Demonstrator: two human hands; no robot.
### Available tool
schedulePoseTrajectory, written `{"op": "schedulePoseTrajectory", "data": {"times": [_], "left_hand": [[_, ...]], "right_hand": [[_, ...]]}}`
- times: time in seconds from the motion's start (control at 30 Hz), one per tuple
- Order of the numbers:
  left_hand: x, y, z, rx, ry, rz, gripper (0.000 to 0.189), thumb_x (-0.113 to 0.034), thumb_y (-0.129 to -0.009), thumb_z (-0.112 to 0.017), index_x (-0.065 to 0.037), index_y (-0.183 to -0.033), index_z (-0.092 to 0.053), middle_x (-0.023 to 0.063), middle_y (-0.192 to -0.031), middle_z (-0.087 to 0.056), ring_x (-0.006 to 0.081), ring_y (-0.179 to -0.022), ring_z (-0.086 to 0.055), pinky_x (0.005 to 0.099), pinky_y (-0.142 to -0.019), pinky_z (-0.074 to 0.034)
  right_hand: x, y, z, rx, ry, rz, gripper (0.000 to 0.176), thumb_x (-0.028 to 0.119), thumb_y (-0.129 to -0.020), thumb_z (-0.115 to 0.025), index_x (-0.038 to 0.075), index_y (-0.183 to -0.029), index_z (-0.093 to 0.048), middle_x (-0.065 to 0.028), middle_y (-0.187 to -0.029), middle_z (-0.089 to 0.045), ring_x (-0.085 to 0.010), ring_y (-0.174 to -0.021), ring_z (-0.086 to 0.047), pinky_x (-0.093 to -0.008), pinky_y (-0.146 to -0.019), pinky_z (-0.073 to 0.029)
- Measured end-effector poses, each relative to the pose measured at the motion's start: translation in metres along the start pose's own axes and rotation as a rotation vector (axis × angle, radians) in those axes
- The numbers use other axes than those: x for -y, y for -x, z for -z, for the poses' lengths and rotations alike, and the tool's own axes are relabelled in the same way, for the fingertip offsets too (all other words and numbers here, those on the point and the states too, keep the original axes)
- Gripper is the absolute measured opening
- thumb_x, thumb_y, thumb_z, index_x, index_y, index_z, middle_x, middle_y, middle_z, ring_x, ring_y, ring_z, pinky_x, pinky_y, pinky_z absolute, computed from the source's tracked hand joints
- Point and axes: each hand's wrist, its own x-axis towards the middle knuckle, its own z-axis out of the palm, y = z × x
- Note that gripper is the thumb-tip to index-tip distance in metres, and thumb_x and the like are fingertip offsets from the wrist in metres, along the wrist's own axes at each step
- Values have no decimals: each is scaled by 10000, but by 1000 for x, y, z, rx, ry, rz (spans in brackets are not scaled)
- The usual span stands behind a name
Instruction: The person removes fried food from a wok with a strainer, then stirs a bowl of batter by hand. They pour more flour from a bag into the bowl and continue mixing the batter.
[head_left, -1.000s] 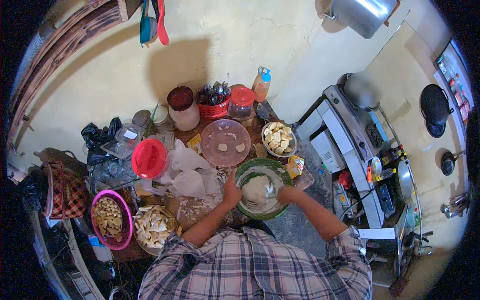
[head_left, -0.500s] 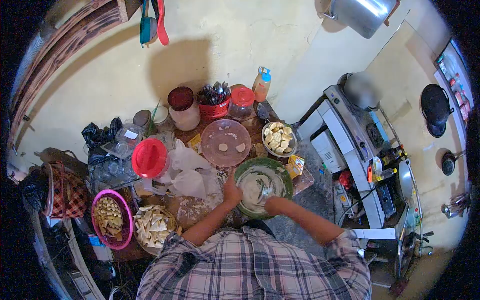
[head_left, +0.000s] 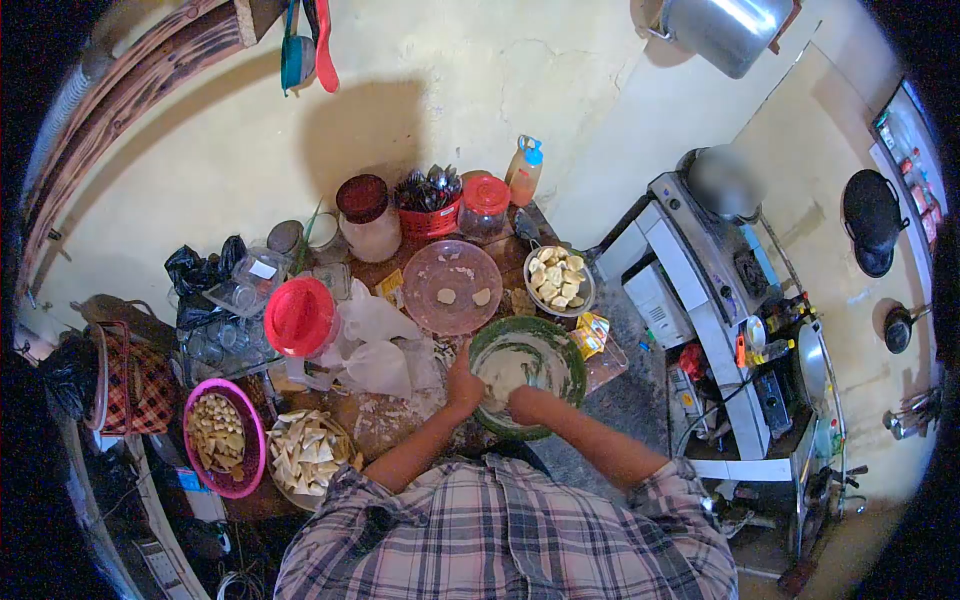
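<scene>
A green bowl [head_left: 573, 362] with pale, wet batter [head_left: 510, 362] inside stands at the table's front edge. My left hand [head_left: 464, 386] is closed on the bowl's left rim. Over the near part of the bowl, my right hand [head_left: 529, 404] is closed, its fingers low by the batter. Whatever it grips is hidden, though a greyish streak shows just beyond it. Behind the bowl lies a translucent pink plate [head_left: 452, 272] with two small pale dough pieces. A white bowl of pale yellow chunks [head_left: 557, 278] sits at the back right.
A pink basket [head_left: 262, 440] of cut pieces and a bowl of white wedges [head_left: 312, 452] are at the left. Plastic bags [head_left: 378, 368], a red-lidded container [head_left: 300, 316] and jars crowd the table. A stove [head_left: 700, 250] stands at the right.
My right hand has moved left and slightly up within the bowl, and the batter's surface pattern has shifted. My left hand keeps its place on the rim.
</scene>
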Motion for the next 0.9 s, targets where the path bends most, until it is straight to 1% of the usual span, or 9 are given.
{"op": "schedulePoseTrajectory", "data": {"times": [0.17, 0.23, 0.3, 0.43, 0.53, 0.63, 0.73, 0.8, 0.9], "left_hand": [[-5, 2, 1, 19, -36, 76, 672, 85, -594, -433, -8, -1252, -335, 244, -1099, -501, 371, -1010, -492, 386, -860, -395], [-5, 1, 2, 1, -26, 31, 677, 83, -594, -442, -7, -1255, -328, 246, -1082, -509, 374, -996, -499, 390, -853, -398], [-3, 3, -1, -11, -16, -13, 682, 82, -595, -452, -6, -1259, -321, 248, -1064, -518, 377, -982, -506, 395, -847, -402], [-15, 1, 3, -20, -138, 11, 696, 80, -598, -468, -4, -1270, -304, 259, -1031, -528, 379, -952, -521, 395, -830, -411], [-12, 3, 3, 24, -91, 79, 702, 77, -600, -479, 3, -1273, -294, 264, -1034, -525, 378, -948, -523, 396, -823, -414], [-4, 3, 0, -34, -79, -35, 708, 75, -600, -489, 15, -1275, -283, 265, -1044, -520, 379, -948, -521, 400, -818, -415], [1, -1, -2, -47, -93, -109, 705, 75, -601, -489, 28, -1272, -278, 267, -1055, -514, 382, -953, -517, 402, -822, -412], [3, -1, -3, -51, -78, -148, 699, 74, -603, -486, 35, -1269, -279, 269, -1059, -510, 384, -958, -514, 401, -827, -410], [2, -1, -4, -63, -132, -143, 695, 65, -609, -485, 13, -1273, -289, 257, -1085, -503, 383, -973, -506, 401, -841, -401]], "right_hand": [[-86, 20, -8, 208, 80, 355, 244, 245, -618, -656, 28, -729, -638, -156, -743, -612, -307, -693, -585, -413, -670, -459], [-138, -13, -19, 356, 109, 119, 253, 220, -600, -684, 34, -767, -644, -157, -793, -615, -296, -744, -589, -409, -686, -457], [-106, 5, 44, 207, 290, -90, 255, 243, -626, -656, 31, -767, -639, -159, -815, -613, -303, -749, -588, -409, -682, -460], [-71, -42, 26, 152, 375, 62, 241, 258, -650, -590, 24, -692, -633, -167, -749, -609, -326, -679, -588, -415, -623, -471], [-92, -79, -61, -111, 198, 55, 218, 235, -646, -581, 26, -680, -634, -169, -715, -608, -330, -649, -587, -420, -602, -466], [-71, -49, -40, 173, 25, 369, 204, 217, -682, -559, 37, -719, -647, -161, -714, -613, -332, -633, -586, -429, -597, -459], [-105, -42, -34, 362, 392, 629, 202, 217, -685, -565, 58, -764, -660, -155, -731, -619, -325, -638, -589, -431, -606, -458], [-104, -33, 11, 333, 55, 76, 205, 224, -656, -589, 77, -777, -665, -152, -734, -619, -321, -645, -594, -428, -622, -463], [-110, -51, 13, 87, -42, -124, 206, 209, -650, -572, 51, -754, -655, -170, -741, -615, -315, -651, -598, -420, -635, -466]]}}
